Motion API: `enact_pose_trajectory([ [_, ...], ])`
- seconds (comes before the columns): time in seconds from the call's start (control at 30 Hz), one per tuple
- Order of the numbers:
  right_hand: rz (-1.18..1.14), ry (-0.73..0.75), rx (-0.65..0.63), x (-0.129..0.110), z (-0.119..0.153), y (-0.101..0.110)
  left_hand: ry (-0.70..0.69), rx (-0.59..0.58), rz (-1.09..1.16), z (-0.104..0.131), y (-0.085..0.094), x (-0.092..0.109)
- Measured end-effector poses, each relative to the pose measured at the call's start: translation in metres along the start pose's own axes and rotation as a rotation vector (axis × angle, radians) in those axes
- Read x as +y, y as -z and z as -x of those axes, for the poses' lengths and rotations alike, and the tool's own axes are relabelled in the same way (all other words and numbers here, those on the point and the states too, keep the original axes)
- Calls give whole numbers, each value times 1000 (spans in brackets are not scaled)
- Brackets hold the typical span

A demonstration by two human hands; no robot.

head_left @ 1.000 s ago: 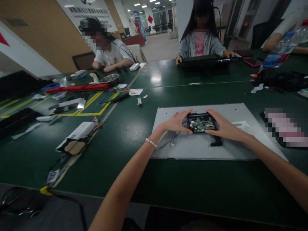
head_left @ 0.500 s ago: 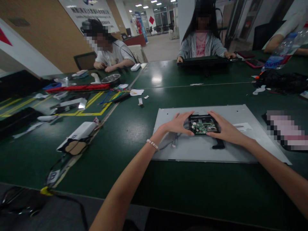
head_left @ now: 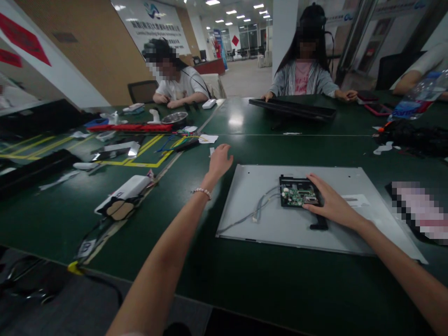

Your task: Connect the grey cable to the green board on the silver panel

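The circuit board (head_left: 298,195) lies centrally on the grey panel (head_left: 280,227); its cable (head_left: 256,213) runs toward 8 o'clock. Right hand (head_left: 331,199): clamped on the board's 3 o'clock side. Left hand (head_left: 220,162): thumb and fingers apart, over the table (head_left: 262,280) at the board's 10 o'clock.

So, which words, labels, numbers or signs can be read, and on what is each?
Wall sign: "科技有限公司" seems readable; the rest is blurred.
Bottle: letters too blurred.
Pink shirt: letters blurred.
Glass: letters too small.
Tag, pack: marks unclear.
Board: any print too small.
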State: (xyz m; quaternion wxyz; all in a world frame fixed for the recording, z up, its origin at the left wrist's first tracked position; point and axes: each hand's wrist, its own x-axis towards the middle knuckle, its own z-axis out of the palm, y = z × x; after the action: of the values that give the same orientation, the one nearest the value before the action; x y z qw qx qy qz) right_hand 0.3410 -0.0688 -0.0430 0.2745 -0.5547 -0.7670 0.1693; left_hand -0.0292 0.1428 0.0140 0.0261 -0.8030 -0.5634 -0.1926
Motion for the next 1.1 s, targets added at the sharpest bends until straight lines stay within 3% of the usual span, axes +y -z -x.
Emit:
enact_pose_trajectory([
  [0.13, -1, 0, -11, -3, -1, 2, 97, -97, -203, -5, -1, -39],
  [0.27, -7, 18, 0, -2, -1, 1, 74, -128, -221, -12, -6, -58],
  [0.4, -7, 22, 6, -1, -1, -1, 11, -143, -221, -28, -16, -55],
  [0.63, -5, 15, 5, -3, -2, -1, 189, -156, -189, -37, -35, -42],
  [0.83, -2, 9, 1, -3, -1, 0, 150, -137, -174, -8, -33, -28],
  [1.1, 15, -3, -2, -3, 0, 0, 66, -171, -114, 68, -9, -4],
])
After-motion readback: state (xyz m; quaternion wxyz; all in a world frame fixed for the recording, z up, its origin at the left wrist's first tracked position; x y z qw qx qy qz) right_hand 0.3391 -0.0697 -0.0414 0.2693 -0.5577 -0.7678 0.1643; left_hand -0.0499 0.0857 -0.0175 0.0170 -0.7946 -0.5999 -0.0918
